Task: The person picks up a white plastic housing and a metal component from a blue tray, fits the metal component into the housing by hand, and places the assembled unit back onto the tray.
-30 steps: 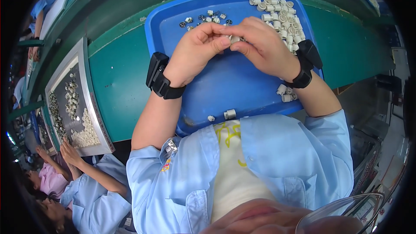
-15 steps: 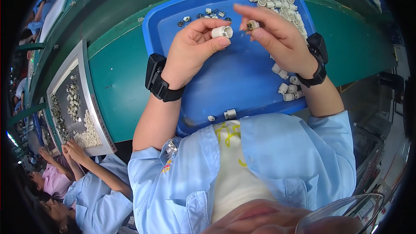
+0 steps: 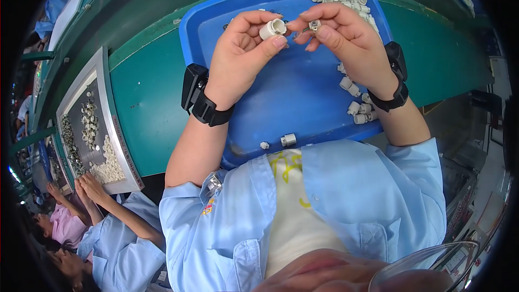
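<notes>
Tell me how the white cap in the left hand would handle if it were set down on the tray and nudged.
The white cap looks like a short hollow cylinder, so lying on its side it would probably roll across the smooth blue tray. It seems rigid moulded plastic and likely light: the left hand holds it with fingertips alone. Its small size and smooth surface may make it easy to fumble.

- Bright, even overhead light; colours vivid, no dim patches inside the round field.
- Soft, faint shadows under the hands on the blue tray (image 3: 303, 103).
- Strong fisheye bend: green counter (image 3: 146, 108) edge curved, black corners.
- Sharp at centre, blurred at the lower rim.
</notes>
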A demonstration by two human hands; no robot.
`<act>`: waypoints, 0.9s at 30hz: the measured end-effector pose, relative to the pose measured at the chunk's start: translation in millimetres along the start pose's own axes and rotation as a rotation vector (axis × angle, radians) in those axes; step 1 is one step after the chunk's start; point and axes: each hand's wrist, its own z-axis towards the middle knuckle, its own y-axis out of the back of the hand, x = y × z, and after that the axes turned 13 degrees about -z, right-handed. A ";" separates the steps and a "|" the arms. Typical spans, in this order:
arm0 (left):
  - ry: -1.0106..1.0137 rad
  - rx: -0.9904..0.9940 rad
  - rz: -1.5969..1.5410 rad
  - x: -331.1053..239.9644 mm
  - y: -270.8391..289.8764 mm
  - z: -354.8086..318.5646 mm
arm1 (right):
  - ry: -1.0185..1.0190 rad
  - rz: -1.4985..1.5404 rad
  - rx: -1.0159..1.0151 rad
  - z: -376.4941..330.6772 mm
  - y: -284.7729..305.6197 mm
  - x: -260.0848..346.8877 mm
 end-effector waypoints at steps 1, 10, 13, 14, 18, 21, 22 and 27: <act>-0.019 0.000 -0.015 -0.2 0.7 -0.2 | 0.001 0.051 -0.001 -0.7 -0.8 -0.6; -0.066 0.046 0.067 1.1 -7.2 -3.4 | 0.103 0.009 -0.087 -2.9 -12.3 -10.7; -0.014 0.094 0.040 4.3 -8.4 -5.1 | 0.169 -0.124 -0.131 -4.4 -12.6 -11.3; -0.013 0.092 0.040 3.4 -8.6 -5.9 | 0.208 -0.230 -0.142 -5.6 -12.1 -11.6; 0.132 0.071 0.047 -4.6 -10.9 -8.0 | 0.400 -0.534 -0.101 -0.4 -2.5 -9.3; 0.206 0.105 0.107 -6.5 -11.8 -9.6 | 0.456 -0.589 -0.074 -0.7 -1.5 -11.1; 0.207 0.105 0.107 -6.6 -11.4 -9.9 | 0.436 -0.544 -0.073 -1.5 -1.9 -12.2; 0.165 0.112 0.110 -3.6 -9.4 -10.4 | 0.374 -0.463 -0.135 -2.3 -6.6 -10.7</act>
